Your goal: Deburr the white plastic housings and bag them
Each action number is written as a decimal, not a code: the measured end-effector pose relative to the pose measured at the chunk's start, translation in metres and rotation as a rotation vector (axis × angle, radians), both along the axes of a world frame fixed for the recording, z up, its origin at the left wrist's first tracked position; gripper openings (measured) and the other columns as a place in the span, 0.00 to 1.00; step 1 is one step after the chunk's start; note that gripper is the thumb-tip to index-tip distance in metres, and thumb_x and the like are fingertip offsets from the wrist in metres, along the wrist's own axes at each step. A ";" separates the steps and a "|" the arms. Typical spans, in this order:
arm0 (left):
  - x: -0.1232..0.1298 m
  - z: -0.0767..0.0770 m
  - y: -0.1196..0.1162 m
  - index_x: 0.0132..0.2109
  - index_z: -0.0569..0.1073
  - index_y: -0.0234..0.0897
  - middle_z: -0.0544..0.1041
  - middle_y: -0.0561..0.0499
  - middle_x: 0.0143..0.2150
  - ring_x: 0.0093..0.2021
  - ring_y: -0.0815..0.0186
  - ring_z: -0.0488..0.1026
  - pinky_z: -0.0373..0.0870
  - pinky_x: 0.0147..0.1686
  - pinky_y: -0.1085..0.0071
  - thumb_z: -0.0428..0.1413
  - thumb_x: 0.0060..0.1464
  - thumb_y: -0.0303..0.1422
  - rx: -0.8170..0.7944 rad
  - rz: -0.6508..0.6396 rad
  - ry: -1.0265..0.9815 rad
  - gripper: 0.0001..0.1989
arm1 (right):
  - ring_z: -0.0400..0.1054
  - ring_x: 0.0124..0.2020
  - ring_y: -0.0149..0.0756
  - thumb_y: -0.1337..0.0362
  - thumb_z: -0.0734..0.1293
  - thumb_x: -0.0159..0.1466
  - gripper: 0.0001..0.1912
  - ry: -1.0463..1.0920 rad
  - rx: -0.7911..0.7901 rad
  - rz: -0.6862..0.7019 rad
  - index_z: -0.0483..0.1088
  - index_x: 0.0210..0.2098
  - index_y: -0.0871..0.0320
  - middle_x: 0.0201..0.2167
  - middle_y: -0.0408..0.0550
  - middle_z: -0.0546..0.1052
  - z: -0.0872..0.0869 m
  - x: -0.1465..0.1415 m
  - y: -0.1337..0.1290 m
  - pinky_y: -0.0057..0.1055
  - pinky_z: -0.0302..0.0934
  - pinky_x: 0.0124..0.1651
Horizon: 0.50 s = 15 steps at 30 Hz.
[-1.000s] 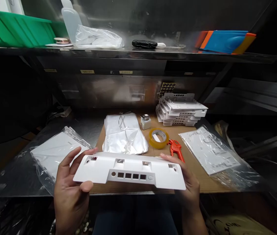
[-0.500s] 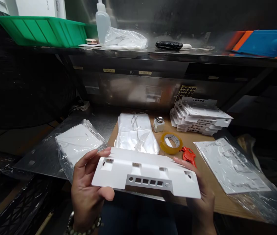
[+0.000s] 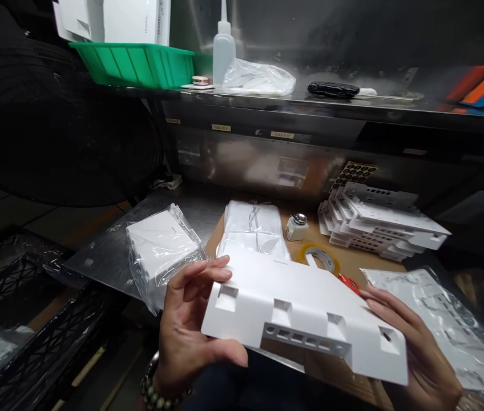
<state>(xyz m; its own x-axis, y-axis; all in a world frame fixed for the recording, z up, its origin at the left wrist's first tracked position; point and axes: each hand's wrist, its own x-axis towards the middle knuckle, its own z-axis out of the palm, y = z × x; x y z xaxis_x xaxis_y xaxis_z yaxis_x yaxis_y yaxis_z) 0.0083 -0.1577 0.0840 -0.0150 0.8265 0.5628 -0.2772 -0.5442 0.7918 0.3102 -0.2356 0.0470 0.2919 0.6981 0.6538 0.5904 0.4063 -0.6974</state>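
Between my two hands is a white plastic housing cover [image 3: 302, 302], tilted so its front edge with a row of square port openings and several recesses faces me. My left hand [image 3: 194, 325] grips its left end, thumb below and fingers on top. At the right end my right hand [image 3: 413, 337] holds it, fingers along the upper edge and the thumb hidden. Behind the cover lie a pile of clear plastic bags [image 3: 253, 225] and a roll of yellow tape [image 3: 331, 264], partly covered. Red scissors or a cutter handle [image 3: 349, 283] peeks out by my right fingers.
A bagged white cover [image 3: 162, 240] lies on the left. More white covers [image 3: 379, 222] are stacked at the back right, near a small white bottle [image 3: 297, 227]. A bagged white panel [image 3: 434, 319] lies on the right. Above runs a shelf with a green bin [image 3: 134, 65]. Black crates [image 3: 23, 319] stand lower left.
The cover has tilted, showing more of its flat top face, and its right end has dropped. The view has turned left, shifting everything rightward. Both hands keep hold.
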 end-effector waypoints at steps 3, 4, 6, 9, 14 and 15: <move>0.006 0.002 -0.001 0.66 0.70 0.49 0.83 0.54 0.52 0.65 0.59 0.74 0.69 0.66 0.71 0.79 0.34 0.39 0.006 -0.006 -0.023 0.50 | 0.73 0.56 0.49 0.64 0.71 0.65 0.17 0.013 -0.037 -0.064 0.81 0.53 0.50 0.54 0.48 0.79 -0.004 0.007 -0.006 0.40 0.63 0.60; 0.007 0.003 -0.002 0.66 0.70 0.49 0.83 0.54 0.51 0.65 0.59 0.74 0.69 0.66 0.71 0.79 0.33 0.39 0.002 -0.008 -0.028 0.50 | 0.74 0.55 0.48 0.64 0.72 0.65 0.16 0.050 -0.051 -0.074 0.81 0.52 0.49 0.53 0.46 0.81 -0.006 0.008 -0.009 0.39 0.64 0.59; 0.009 0.002 -0.003 0.65 0.70 0.50 0.83 0.53 0.51 0.64 0.58 0.75 0.69 0.66 0.71 0.79 0.33 0.40 -0.007 -0.014 -0.030 0.51 | 0.76 0.54 0.48 0.61 0.73 0.64 0.16 0.143 -0.102 -0.112 0.81 0.51 0.49 0.51 0.45 0.82 -0.010 0.004 -0.013 0.38 0.66 0.58; 0.009 0.000 -0.006 0.65 0.70 0.53 0.83 0.53 0.51 0.65 0.57 0.74 0.67 0.67 0.68 0.79 0.34 0.41 -0.073 -0.018 -0.022 0.50 | 0.76 0.54 0.53 0.55 0.74 0.63 0.18 0.250 -0.196 -0.254 0.81 0.51 0.50 0.52 0.45 0.83 -0.012 -0.006 -0.018 0.41 0.67 0.59; 0.010 0.000 -0.010 0.64 0.72 0.53 0.83 0.52 0.50 0.66 0.53 0.72 0.69 0.66 0.64 0.79 0.39 0.36 -0.134 -0.021 -0.057 0.45 | 0.78 0.47 0.51 0.53 0.77 0.59 0.21 0.250 -0.127 -0.246 0.81 0.51 0.51 0.50 0.45 0.83 -0.022 -0.014 -0.014 0.44 0.67 0.53; 0.011 0.001 -0.011 0.63 0.73 0.52 0.84 0.52 0.50 0.66 0.53 0.72 0.70 0.65 0.65 0.78 0.43 0.34 -0.137 -0.010 -0.077 0.41 | 0.78 0.46 0.50 0.54 0.78 0.58 0.21 0.227 -0.078 -0.235 0.81 0.50 0.50 0.50 0.45 0.84 -0.027 -0.013 -0.013 0.44 0.67 0.52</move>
